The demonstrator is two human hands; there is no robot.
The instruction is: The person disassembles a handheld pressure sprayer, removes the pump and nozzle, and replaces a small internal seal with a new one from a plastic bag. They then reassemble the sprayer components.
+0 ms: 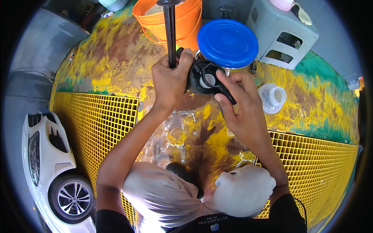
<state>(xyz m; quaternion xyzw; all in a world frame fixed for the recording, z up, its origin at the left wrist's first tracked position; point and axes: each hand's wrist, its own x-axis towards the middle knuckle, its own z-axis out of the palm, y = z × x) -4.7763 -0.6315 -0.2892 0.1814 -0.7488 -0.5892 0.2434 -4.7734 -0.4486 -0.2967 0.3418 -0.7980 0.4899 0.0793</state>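
Observation:
My left hand (171, 77) is closed round the lower end of a long black ribbed plastic shaft (170, 35), which stands up with a flat cap at its top. Beside it, my right hand (241, 97) grips a round black plastic collar with a lever (202, 79); its thumb and fingers lie at the lever side. A pale round piece shows in the collar's middle. My left fingers are close to the collar's edge, and whether shaft and collar are joined cannot be made out. Just right of my right hand stands an uncapped clear plastic jar (267, 101).
Beyond my hands are an orange bucket (182, 23) with pale contents, a blue round-topped stool (228, 42) on casters and a grey plastic stool (289, 39). Yellow floor grating (93, 120) lies left, more grating (311, 171) right. A white car (50, 155) stands at the left.

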